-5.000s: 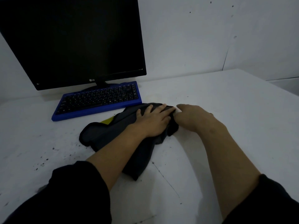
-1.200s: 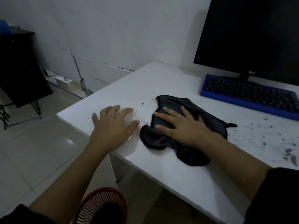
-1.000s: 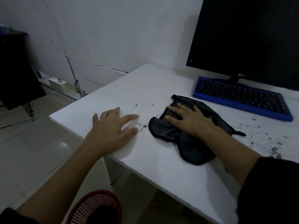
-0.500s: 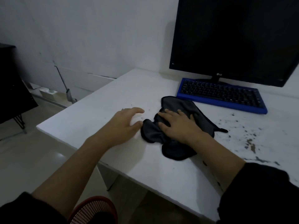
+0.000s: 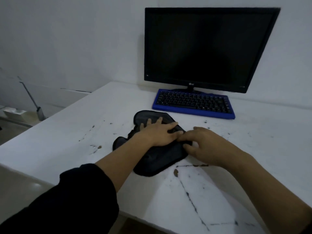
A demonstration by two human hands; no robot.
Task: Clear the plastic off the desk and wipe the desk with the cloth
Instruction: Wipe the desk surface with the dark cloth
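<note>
A dark cloth (image 5: 157,159) lies crumpled on the white desk (image 5: 67,141), in front of the keyboard. My left hand (image 5: 158,134) rests flat on top of the cloth with its fingers spread, pressing it down. My right hand (image 5: 206,146) is at the cloth's right edge, fingers curled, with fingertips and thumb pinching the fabric. Dark specks and streaks (image 5: 190,198) mark the desk around the cloth and toward the front edge. I see no plastic on the desk.
A blue keyboard (image 5: 194,103) lies just behind the cloth, and a black monitor (image 5: 206,48) stands behind it against the wall. The desk's left edge drops to a tiled floor (image 5: 13,186). A small white object (image 5: 15,114) sits by the wall.
My left hand has moved from the bare desk onto the cloth. My right hand has shifted off the top of the cloth to its right edge. The view has swung right.
</note>
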